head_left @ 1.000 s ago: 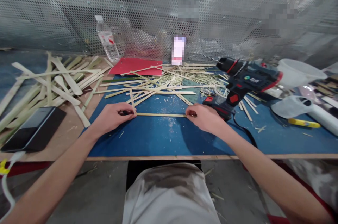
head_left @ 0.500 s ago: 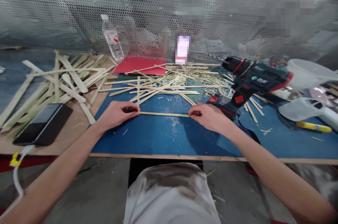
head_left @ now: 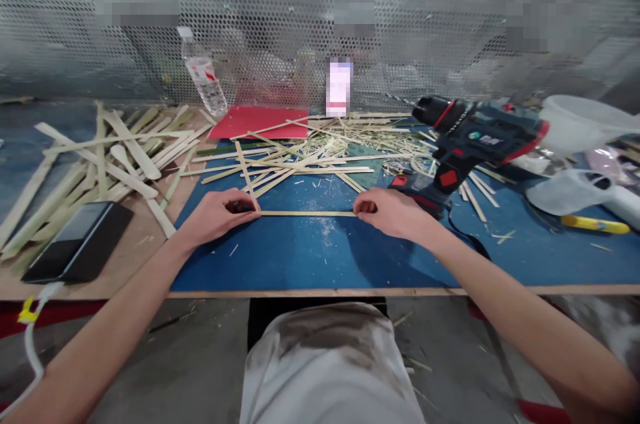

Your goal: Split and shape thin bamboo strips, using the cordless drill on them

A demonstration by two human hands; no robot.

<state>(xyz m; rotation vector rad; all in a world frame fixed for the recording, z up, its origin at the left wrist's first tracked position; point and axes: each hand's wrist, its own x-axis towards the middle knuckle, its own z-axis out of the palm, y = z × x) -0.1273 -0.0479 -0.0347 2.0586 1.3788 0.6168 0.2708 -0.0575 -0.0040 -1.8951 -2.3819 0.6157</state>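
A thin pale bamboo strip [head_left: 307, 214] runs level between my hands above the blue mat [head_left: 300, 264]. My left hand [head_left: 220, 214] pinches its left end, fingers closed. From that pinch a second length of strip [head_left: 246, 174] rises, leaning left; whether it is a separate piece or the same one bent, I cannot tell. My right hand [head_left: 387, 211] is closed on the strip's right end, its fingertips partly hidden. Behind my hands lies a heap of loose bamboo strips [head_left: 300, 164].
A cordless drill [head_left: 465, 137] stands right of my right hand. Wider bamboo slats [head_left: 135, 144] and a black power bank [head_left: 77, 241] lie left. Behind are a red sheet [head_left: 260, 123], a water bottle [head_left: 205, 81] and a phone [head_left: 339, 87]. A yellow-handled tool [head_left: 595, 224] lies right.
The upper end of the rising strip has tilted to the left; it stood nearly straight before. Both hands keep their hold, and the view has shifted slightly.
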